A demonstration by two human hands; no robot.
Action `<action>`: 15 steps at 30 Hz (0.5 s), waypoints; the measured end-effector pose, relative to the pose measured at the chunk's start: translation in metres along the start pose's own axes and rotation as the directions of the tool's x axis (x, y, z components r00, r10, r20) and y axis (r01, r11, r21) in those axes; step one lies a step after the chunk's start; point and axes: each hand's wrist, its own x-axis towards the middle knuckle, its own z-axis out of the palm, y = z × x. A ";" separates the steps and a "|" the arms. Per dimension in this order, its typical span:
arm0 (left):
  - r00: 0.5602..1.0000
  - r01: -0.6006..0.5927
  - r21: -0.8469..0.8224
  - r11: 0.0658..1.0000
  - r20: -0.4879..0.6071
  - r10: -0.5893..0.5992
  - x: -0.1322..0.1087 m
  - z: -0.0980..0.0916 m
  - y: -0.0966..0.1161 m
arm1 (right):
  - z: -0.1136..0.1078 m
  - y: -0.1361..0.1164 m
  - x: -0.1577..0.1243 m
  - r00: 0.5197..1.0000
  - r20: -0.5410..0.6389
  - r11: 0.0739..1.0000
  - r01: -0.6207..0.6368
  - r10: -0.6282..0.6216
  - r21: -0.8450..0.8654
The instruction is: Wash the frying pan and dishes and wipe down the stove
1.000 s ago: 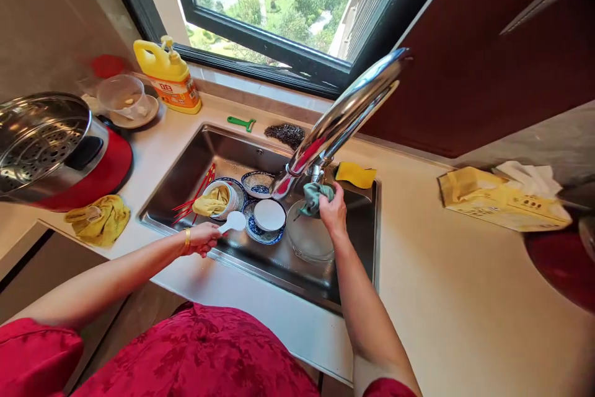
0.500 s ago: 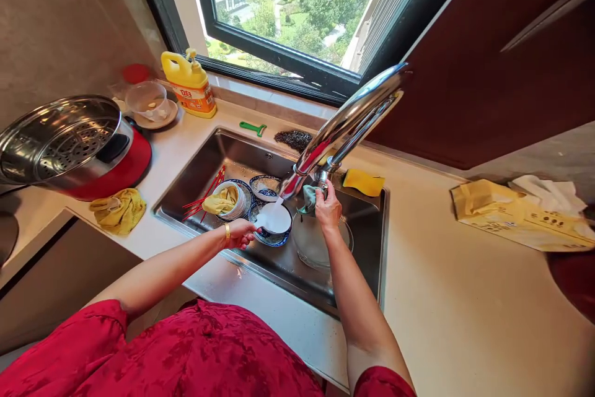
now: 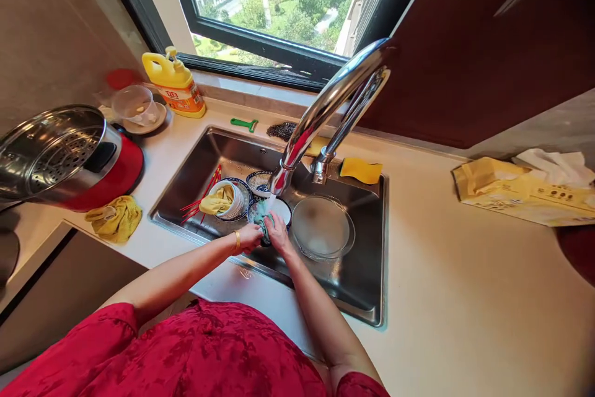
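Note:
My left hand [image 3: 250, 238] is closed at the near left edge of a white bowl [image 3: 282, 210] with a dark blue rim, low in the sink. My right hand [image 3: 277, 233] presses a wet blue-green dishcloth [image 3: 264, 216] against the bowl, its fingers bent over the cloth. The two hands nearly touch, and the cloth hides part of the bowl. Water runs from the chrome faucet [image 3: 297, 143] onto the cloth and bowl. Left of them, a stack of small white bowls [image 3: 238, 202] holds a yellow cloth [image 3: 217, 200]. Behind lies a blue-patterned plate [image 3: 258, 181].
A round glass lid or dish [image 3: 321, 226] lies in the right of the sink [image 3: 360, 279]. Red chopsticks [image 3: 204, 196] lean at the left. Around the sink are a yellow sponge cloth [image 3: 361, 170], green peeler [image 3: 244, 124], detergent jug [image 3: 175, 84], red steamer pot [image 3: 116, 168] and tissue pack [image 3: 525, 189].
My right hand has left the faucet lever and come down left to the bowl, bringing the blue-green cloth. My left hand stays by the bowl. The view has shifted slightly.

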 end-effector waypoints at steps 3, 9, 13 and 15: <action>0.999 -0.032 0.064 0.997 0.031 0.030 -0.009 0.000 -0.004 | -0.005 0.012 0.014 0.998 -0.035 0.998 -0.045 0.044 -0.039; 0.995 -0.085 -0.016 0.996 0.056 0.085 -0.025 -0.005 0.006 | -0.018 0.027 0.054 0.988 -0.068 0.987 -0.145 0.140 -0.074; 0.992 -0.116 -0.068 0.991 0.034 0.118 -0.021 -0.013 0.014 | -0.008 0.019 0.050 0.998 0.028 0.997 -0.053 0.055 -0.050; 0.994 -0.105 -0.057 0.993 0.031 0.107 -0.015 -0.016 0.014 | -0.006 0.014 0.040 0.997 0.082 0.999 -0.007 0.012 -0.054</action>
